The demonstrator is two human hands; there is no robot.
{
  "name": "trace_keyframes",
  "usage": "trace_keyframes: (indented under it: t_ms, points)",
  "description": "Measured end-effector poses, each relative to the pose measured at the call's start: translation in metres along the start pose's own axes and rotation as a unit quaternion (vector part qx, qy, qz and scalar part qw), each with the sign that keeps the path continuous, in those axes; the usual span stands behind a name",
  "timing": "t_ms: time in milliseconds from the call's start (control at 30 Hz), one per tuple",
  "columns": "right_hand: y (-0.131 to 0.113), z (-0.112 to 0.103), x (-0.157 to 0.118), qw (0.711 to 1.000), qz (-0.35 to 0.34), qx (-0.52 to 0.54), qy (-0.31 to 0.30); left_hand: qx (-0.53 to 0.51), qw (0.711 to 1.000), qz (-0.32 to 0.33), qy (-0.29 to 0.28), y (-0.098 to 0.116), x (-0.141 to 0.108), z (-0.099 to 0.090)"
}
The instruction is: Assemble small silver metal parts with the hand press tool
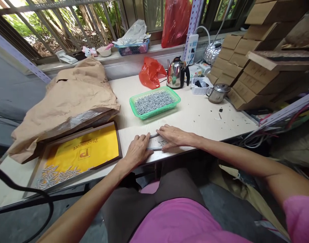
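At the table's front edge lies a narrow grey metal frame with two long parallel rails. My left hand is closed round its left end, fingers over the far rail and thumb by the near one. My right hand grips the right part, its fingers on the far rail and its thumb low near the near rail. Small metallic bits show between the rails beside the right hand; their kind is too small to tell. Just beyond the hands stands a green plastic basket full of small silvery metal pins or screws.
On the left, a shallow tray with a yellow sheet holds loose metal pins. Brown paper covers a bulky thing behind it. A kettle, red bag, metal pot and stacked cartons stand farther back.
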State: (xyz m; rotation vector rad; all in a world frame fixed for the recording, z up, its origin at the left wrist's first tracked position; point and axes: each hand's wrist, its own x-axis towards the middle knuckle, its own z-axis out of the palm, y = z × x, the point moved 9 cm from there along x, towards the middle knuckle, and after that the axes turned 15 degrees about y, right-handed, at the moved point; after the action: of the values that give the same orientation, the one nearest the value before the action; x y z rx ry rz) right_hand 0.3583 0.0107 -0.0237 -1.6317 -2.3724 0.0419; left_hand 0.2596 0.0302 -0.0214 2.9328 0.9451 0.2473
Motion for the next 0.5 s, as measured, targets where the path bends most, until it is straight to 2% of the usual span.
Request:
trace_keyframes:
  t_ms: [133, 267, 367, 500]
  points:
    - [-0.004, 0.0, 0.0, 1.0, 0.009, -0.01, -0.014, -0.014, 0.999, 0.032, 0.006, 0.007, 0.01, 0.002]
    - [-0.002, -0.002, 0.0, 0.999, 0.046, -0.02, -0.01, -0.014, 0.998, 0.064, -0.018, 0.006, 0.021, 0.006]
    - [-0.002, -0.002, 0.002, 0.999, 0.046, -0.014, -0.012, -0.016, 0.996, 0.073, -0.039, 0.003, 0.028, 0.008]
    - [0.0, 0.002, 0.006, 0.999, 0.043, 0.011, -0.028, -0.042, 0.996, 0.072, -0.037, 0.003, 0.03, 0.009]
